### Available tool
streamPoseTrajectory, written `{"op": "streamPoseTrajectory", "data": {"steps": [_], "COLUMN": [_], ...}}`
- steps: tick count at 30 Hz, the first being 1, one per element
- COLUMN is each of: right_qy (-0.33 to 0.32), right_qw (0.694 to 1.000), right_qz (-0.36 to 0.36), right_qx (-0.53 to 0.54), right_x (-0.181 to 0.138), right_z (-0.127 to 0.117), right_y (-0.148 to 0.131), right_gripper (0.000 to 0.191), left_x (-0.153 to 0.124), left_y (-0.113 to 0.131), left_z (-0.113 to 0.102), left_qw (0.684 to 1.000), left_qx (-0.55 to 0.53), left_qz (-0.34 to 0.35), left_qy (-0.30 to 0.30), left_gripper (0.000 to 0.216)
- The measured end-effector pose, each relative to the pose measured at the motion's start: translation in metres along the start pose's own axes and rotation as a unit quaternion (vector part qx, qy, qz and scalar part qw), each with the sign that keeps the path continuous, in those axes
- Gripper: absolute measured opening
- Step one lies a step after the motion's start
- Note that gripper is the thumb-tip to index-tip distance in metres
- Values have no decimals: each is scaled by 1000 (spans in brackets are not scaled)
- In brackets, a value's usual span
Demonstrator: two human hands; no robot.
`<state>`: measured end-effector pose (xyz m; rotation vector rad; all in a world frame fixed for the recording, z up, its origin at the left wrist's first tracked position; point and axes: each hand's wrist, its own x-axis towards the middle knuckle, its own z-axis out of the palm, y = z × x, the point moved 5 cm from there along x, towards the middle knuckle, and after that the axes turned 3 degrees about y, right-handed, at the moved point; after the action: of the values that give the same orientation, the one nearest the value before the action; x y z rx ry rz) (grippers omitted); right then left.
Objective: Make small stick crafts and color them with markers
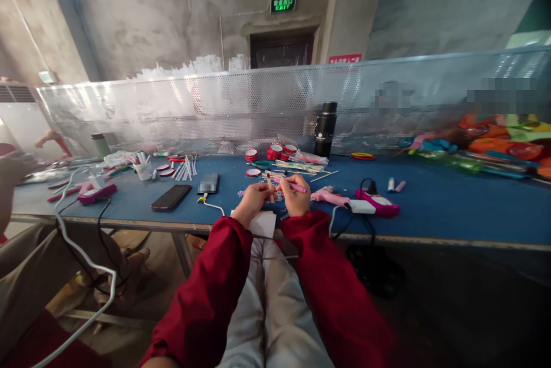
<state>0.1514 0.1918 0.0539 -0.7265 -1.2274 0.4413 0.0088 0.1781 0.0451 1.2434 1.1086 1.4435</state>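
My left hand [253, 200] is closed around a small wooden stick piece [270, 185] held upright over the front of the blue table [451, 207]. My right hand [296, 196] grips a thin pink pen-like tool [294, 186] whose tip points at the stick piece. Both arms wear dark red sleeves. A white paper sheet [263, 222] lies just under my left wrist at the table edge. A pink glue gun [330, 197] lies to the right of my right hand.
A black phone [171, 197] and a second phone [209, 184] lie left of my hands. Red tape rolls [274, 152], a black flask [325, 128], white sticks [186, 170] and a pink charger [379, 205] sit on the table. Another person sits at the left [26, 264]. A perforated metal screen [267, 107] backs the table.
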Motion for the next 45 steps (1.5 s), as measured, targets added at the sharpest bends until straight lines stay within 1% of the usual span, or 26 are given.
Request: {"op": "streamPoseTrajectory", "data": {"steps": [2, 4, 6, 8, 11, 16, 19, 23, 26, 34, 36, 39, 41, 45], "right_qy": [-23, -32, -21, 3, 24, -32, -46, -11, 12, -42, -37, -4, 6, -18], "right_qw": [1000, 999, 1000, 1000, 1000, 999, 999, 999, 1000, 999, 999, 1000, 1000, 1000], "right_qz": [-4, -7, -11, -10, -2, -6, -8, -8, 2, 9, 3, -8, -6, -1], "right_qx": [-3, -7, -17, -25, -14, -11, -14, -38, -28, -2, -12, -25, -20, -2], "right_x": [-1, -2, -1, 0, 1, -2, -3, -1, 1, -2, -2, 0, 0, -2], "right_z": [2, 3, 3, 0, -2, 3, 4, 1, -1, 5, 5, 1, 0, 2], "right_y": [-3, -4, -2, 3, 7, -2, -5, 0, 4, -6, -5, -2, 0, -3], "right_gripper": [21, 21, 21, 20, 21, 22, 22, 21, 21, 23, 22, 22, 22, 22], "left_x": [-1, -1, -1, -1, -2, -4, -5, -4, -3, -6, -6, -6, -5, -4], "left_y": [2, 4, 4, 3, 2, 6, 7, 4, 3, 8, 9, 8, 7, 6], "left_z": [1, 2, 2, 1, 0, 1, 1, -1, -2, 0, -1, -1, 0, 1], "left_qw": [1000, 1000, 1000, 1000, 1000, 1000, 1000, 1000, 999, 1000, 1000, 999, 999, 999], "left_qx": [0, -1, -5, -8, -12, -10, -6, -10, -18, -4, -8, -21, -24, -21], "left_qz": [9, 15, 10, 1, -8, -1, 4, -1, -4, 11, 9, 3, 1, 9], "left_qy": [-3, -7, -2, 9, 16, 9, 7, 21, 27, 23, 25, 28, 29, 24], "left_gripper": [37, 39, 37, 31, 24, 33, 34, 26, 21, 33, 33, 26, 24, 30]}}
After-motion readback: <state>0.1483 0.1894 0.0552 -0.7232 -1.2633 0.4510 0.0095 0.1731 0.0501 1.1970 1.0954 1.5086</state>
